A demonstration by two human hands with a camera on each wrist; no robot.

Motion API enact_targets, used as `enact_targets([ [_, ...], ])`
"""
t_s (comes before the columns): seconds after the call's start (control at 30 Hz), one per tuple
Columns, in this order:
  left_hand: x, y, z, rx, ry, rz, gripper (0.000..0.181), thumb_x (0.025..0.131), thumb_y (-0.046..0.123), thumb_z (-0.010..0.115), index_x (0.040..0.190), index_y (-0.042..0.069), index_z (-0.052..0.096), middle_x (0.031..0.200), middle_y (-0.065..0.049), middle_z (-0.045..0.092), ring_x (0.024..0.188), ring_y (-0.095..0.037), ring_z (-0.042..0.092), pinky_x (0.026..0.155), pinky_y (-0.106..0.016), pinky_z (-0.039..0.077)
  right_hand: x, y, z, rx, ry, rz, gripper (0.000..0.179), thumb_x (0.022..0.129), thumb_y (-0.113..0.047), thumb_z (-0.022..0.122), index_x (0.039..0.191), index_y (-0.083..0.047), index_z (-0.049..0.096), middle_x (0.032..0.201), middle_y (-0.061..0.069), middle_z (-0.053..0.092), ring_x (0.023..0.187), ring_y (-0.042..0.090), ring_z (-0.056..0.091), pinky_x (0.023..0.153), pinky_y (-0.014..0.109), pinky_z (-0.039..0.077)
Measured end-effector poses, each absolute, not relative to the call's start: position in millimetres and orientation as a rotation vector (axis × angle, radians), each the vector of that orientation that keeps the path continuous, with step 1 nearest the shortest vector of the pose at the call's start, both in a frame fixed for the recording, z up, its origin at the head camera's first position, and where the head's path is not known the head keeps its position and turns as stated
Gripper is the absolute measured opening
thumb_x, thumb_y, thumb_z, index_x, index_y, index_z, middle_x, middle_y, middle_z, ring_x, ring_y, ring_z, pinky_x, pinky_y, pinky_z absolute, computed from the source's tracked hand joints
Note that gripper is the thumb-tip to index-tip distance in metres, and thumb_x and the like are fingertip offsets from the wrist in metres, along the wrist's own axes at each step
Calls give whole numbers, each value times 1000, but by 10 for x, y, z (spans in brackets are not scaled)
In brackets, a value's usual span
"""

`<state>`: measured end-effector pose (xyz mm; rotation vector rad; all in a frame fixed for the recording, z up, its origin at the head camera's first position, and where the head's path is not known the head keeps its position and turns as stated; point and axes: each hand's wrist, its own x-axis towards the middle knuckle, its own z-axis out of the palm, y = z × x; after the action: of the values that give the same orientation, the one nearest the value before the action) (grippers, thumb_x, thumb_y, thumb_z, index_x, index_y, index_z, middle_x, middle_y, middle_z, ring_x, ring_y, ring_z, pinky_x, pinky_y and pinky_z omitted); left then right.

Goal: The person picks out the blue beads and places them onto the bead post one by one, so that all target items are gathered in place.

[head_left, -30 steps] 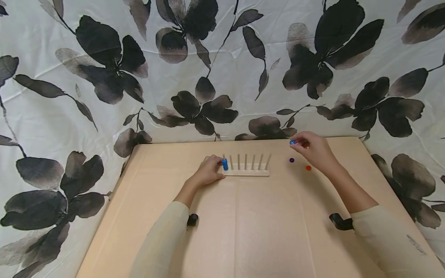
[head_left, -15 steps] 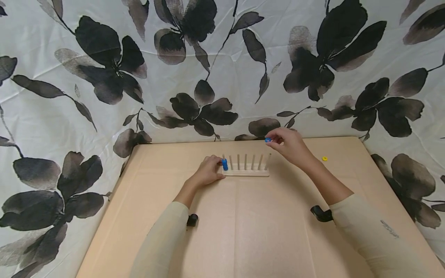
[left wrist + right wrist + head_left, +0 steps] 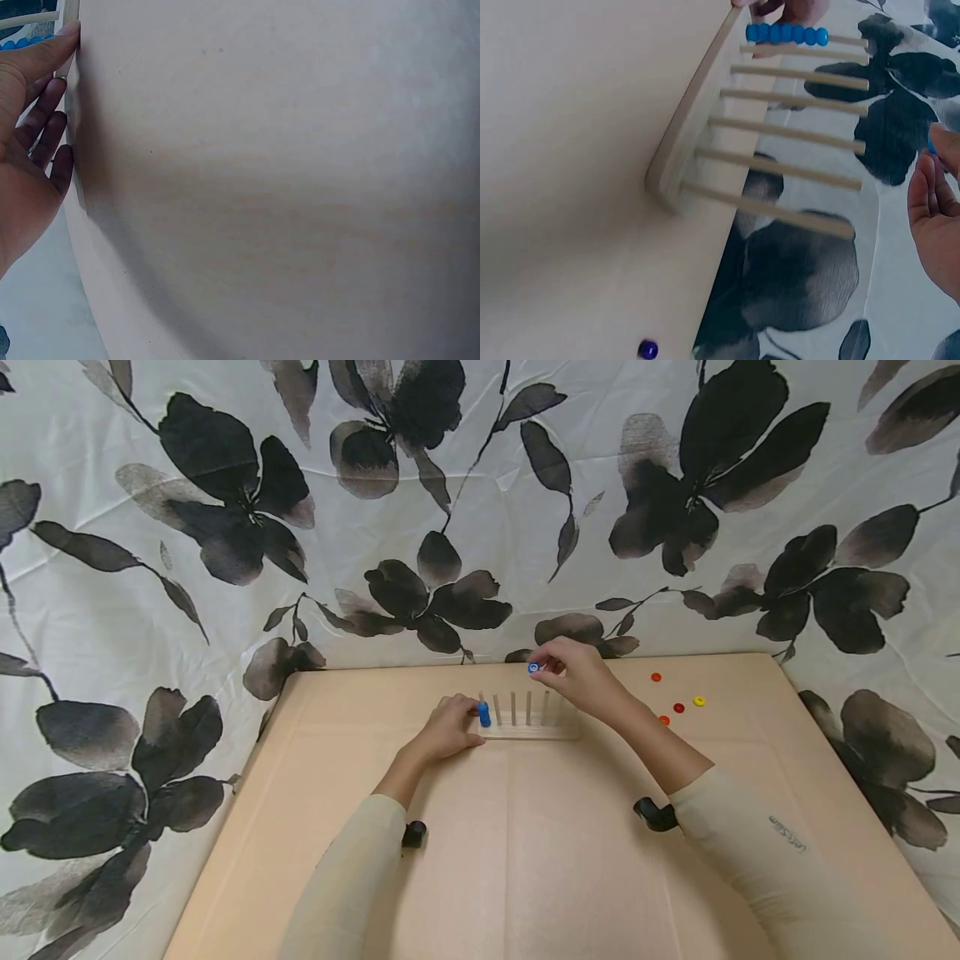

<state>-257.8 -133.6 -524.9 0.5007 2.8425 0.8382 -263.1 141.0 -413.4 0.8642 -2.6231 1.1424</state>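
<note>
A wooden peg rack (image 3: 525, 734) with a row of upright pegs stands near the far side of the table. Its leftmost peg carries a stack of blue beads (image 3: 483, 715), seen closely as a blue row (image 3: 787, 34) in the right wrist view; bare wood shows at that peg's tip. My left hand (image 3: 447, 728) grips the rack's left end, thumb at the front edge (image 3: 73, 34). Above the middle pegs, my right hand (image 3: 581, 677) pinches a single blue bead (image 3: 533, 667) between thumb and fingertips. That bead is mostly hidden by the fingers in the right wrist view.
Loose beads lie right of the rack: orange (image 3: 656, 677), red (image 3: 678, 708) and yellow (image 3: 699, 701). A purple bead (image 3: 648, 349) shows low in the right wrist view. Behind the table's far edge hangs a flower-patterned cloth (image 3: 540, 527).
My right hand has carried the blue bead leftward from the loose beads to above the rack, uncovering orange, red and yellow beads. The left hand and the rack have stayed put.
</note>
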Motion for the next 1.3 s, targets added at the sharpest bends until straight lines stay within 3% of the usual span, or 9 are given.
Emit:
enact_targets([
  [0.73,-2541,-1379,-5275,566,2852,823,56,84,22,87,130,0,64,124,-11,63,119,-30,50,105,-45,42,-2638,768,-4304,884,-2771,1106,16,93,-13,78,107,-7,75,97,4,74,90,17,68,84,31,59],
  [1.3,-2515,-1414,-5245,573,2842,813,53,84,24,87,127,4,65,122,-10,63,118,-29,50,104,-44,42,-2588,556,-4298,909,-2853,1050,15,92,-14,79,105,-8,75,99,3,75,94,17,70,86,31,58],
])
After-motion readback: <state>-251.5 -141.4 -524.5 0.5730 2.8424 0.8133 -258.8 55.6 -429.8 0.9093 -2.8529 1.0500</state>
